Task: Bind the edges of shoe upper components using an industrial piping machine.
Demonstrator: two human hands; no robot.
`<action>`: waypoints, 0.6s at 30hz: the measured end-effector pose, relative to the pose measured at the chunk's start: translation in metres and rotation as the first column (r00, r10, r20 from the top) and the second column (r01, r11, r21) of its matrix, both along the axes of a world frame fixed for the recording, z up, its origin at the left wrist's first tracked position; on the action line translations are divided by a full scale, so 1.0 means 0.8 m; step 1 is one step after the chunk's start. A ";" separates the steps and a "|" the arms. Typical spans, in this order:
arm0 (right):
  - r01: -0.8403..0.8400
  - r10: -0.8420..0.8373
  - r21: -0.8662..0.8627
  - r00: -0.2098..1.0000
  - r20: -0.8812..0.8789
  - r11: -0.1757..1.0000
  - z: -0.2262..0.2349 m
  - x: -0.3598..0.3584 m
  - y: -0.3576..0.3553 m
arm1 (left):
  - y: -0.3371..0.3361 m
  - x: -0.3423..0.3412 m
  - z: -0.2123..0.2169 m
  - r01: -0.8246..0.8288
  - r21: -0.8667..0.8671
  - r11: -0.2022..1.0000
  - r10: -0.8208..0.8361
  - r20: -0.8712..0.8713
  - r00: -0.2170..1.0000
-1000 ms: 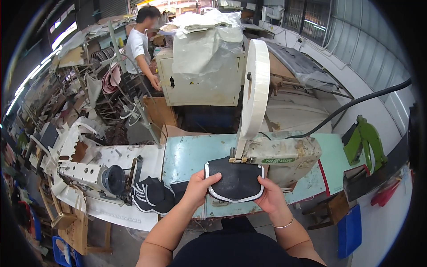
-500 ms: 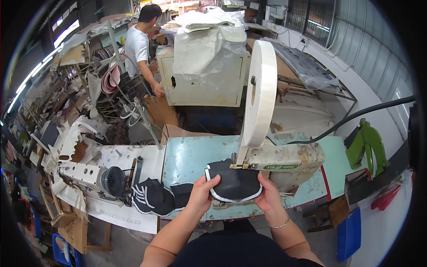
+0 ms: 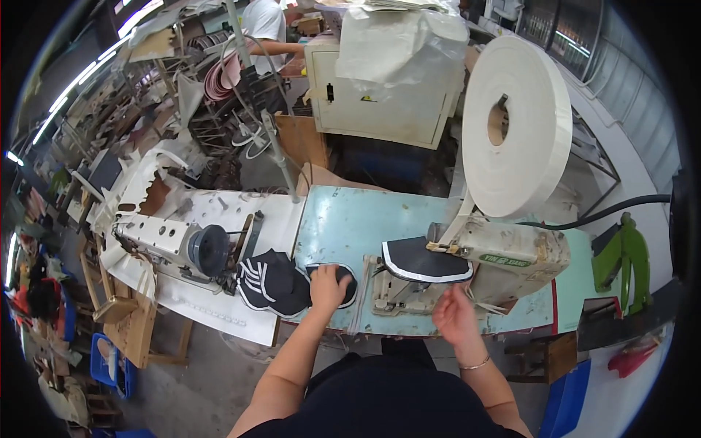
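Note:
A black shoe-upper piece with white edging lies on the bed of a cream taping machine, under its head. My right hand hovers just in front of that piece, fingers apart, holding nothing. My left hand rests flat on another black piece with a white rim on the pale green table. A stack of black uppers with white stripes sits just left of that hand.
A large white tape roll stands above the machine. A white sewing machine lies at the left. A cream cabinet under plastic sheet stands behind, with another person near it. A green stand is at the right.
Both hands held the black piece at the machine before. My left hand has moved left onto the piece on the table, and my right hand has drawn back off the piece.

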State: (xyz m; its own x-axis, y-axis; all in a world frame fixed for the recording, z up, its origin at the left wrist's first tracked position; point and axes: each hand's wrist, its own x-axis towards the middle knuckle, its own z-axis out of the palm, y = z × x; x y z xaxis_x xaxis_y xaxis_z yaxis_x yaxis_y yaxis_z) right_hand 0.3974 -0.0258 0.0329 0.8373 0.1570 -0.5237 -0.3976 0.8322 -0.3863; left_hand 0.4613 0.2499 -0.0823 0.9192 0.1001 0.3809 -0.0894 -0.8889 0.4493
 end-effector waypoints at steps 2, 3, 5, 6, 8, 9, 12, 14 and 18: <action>-0.170 0.167 -0.029 0.983 -0.079 0.985 -0.032 -0.014 0.004 | -0.003 -0.023 -0.024 0.088 0.144 0.986 -0.074 -0.100 0.992; -0.218 0.215 -0.008 0.967 -0.136 0.976 -0.044 -0.019 0.011 | -0.002 -0.027 -0.028 0.096 0.183 0.979 -0.085 -0.062 0.994; -0.276 0.272 -0.016 0.954 -0.129 0.961 -0.049 -0.026 0.025 | 0.006 -0.024 -0.038 0.135 0.104 0.985 -0.130 -0.049 0.990; -0.315 0.304 -0.091 0.946 -0.111 0.945 -0.044 -0.027 0.034 | 0.012 -0.024 -0.041 0.175 0.026 0.984 -0.174 -0.036 0.984; -0.353 0.352 -0.212 0.935 -0.045 0.911 -0.036 -0.029 0.044 | 0.021 -0.022 -0.033 0.212 -0.010 0.977 -0.211 0.055 0.976; -0.349 0.348 -0.212 0.936 -0.042 0.913 -0.039 -0.030 0.046 | 0.023 -0.023 -0.021 0.256 -0.041 0.966 -0.248 0.145 0.958; -0.363 0.476 -0.575 0.878 0.052 0.733 -0.049 -0.028 0.059 | 0.030 -0.045 0.025 0.274 -0.056 0.960 -0.255 0.227 0.940; -0.225 0.564 -0.775 0.801 0.198 0.591 -0.057 -0.026 0.074 | 0.037 -0.064 0.051 0.376 -0.042 0.926 -0.346 0.312 0.885; -0.222 0.661 -0.748 0.661 0.356 0.625 0.002 -0.012 0.083 | 0.017 -0.105 0.147 0.788 0.094 0.609 -0.779 0.259 0.571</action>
